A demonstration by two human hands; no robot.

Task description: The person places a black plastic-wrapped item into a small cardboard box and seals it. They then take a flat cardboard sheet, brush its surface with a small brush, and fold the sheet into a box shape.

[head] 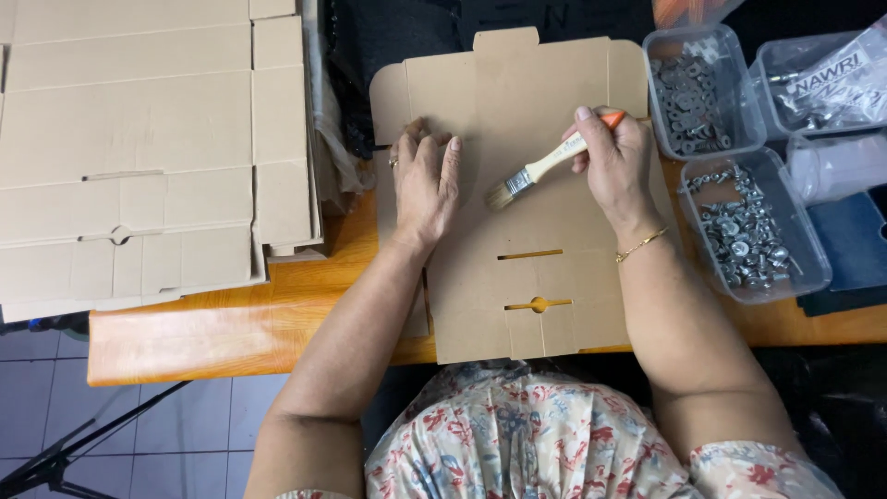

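Observation:
A flat, unfolded brown cardboard box blank (545, 296) lies on the orange wooden table (240, 333) in front of me. My left hand (425, 180) presses flat on its left part, fingers together, a ring on one finger. My right hand (614, 157) grips a small paintbrush (540, 169) with a pale wooden handle and orange end. The bristles point left and down, just over the middle of the cardboard. A thin gold bracelet sits on my right wrist.
A stack of flat cardboard blanks (139, 157) covers the table's left side. Two clear plastic tubs of metal screws and washers (744, 226), (693, 92) stand at the right, with a clear bag of hardware (827, 83) and a dark blue item (855, 240) beyond. Tiled floor lies below left.

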